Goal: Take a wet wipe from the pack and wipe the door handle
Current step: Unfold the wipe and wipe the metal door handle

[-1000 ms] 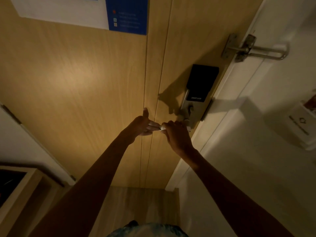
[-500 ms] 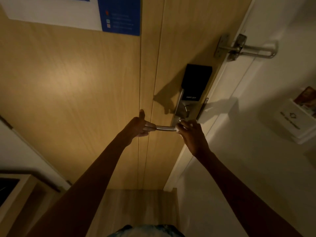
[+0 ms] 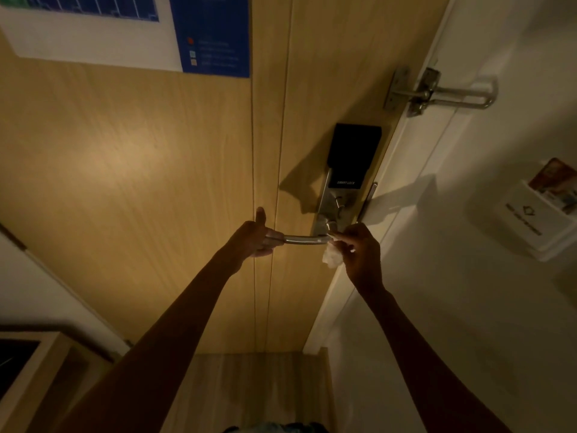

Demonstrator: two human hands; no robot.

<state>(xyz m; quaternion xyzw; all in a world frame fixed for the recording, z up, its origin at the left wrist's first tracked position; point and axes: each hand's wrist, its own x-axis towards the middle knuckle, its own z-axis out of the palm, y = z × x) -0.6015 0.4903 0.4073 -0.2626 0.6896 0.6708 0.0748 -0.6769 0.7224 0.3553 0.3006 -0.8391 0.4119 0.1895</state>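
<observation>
1. One view only, the head camera, looking down both forearms at a door [image 3: 125,167] in dim light.
2. Handle [image 3: 306,240]: metal lever, lying level and spanning the gap between the two sets of fingers, with bare metal showing there. Judged rigid and smooth, and slick once wet. It is probably sprung at its pivot, so it is likely to dip under downward pressure.
3. Wipe [image 3: 332,260]: white crumpled wad hanging just below the right fingertips, at the pivot end of the handle. Judged light, limp and damp, and apt to bunch or slip free. Best held wrapped round the bar with the thumb opposing the fingers, not by a corner.
4. Left hand [image 3: 256,237]: fingers curled round the free end of the handle, thumb raised and pointing up the door. The forearm is extended, rising from lower left. Reads as a steadying hold.
5. Right hand [image 3: 359,248]: back toward the camera, fingers bent and pinching the wipe against the handle's root. Whether the wipe fully encircles the bar cannot be told. The forearm is extended from lower right.
6. Lock [image 3: 352,154]: black panel over a metal plate, just above the right fingers.
7. Latch [image 3: 437,92]: metal swing bar, well above the right fingers.
8. Notice [image 3: 212,35]: blue and white sheet, well above the left fingers.
9. Card holder [image 3: 537,220]: white wall box, well to the right of the right fingers.
10. Stage, judged: wiping is under way.
</observation>
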